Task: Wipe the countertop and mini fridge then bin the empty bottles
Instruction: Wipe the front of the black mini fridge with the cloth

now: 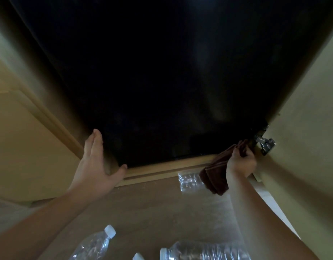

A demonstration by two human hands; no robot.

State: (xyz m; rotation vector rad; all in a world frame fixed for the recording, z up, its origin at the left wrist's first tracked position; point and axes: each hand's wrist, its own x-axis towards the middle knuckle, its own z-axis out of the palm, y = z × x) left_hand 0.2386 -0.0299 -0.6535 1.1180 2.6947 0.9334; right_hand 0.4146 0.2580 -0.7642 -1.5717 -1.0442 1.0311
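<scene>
At the lower right corner of the fridge [162, 81], the right hand [240, 162] is gripping the cloth [214, 177] just beside the hinge [265, 145], where it could be snagging, while the open left hand [94, 164] is resting flat at the left edge and bottles [205, 250] are lying on the floor below.

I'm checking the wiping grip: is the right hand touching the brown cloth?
Touching. The head view shows the right hand gripping the top of the brown cloth, which hangs down below it.
</scene>
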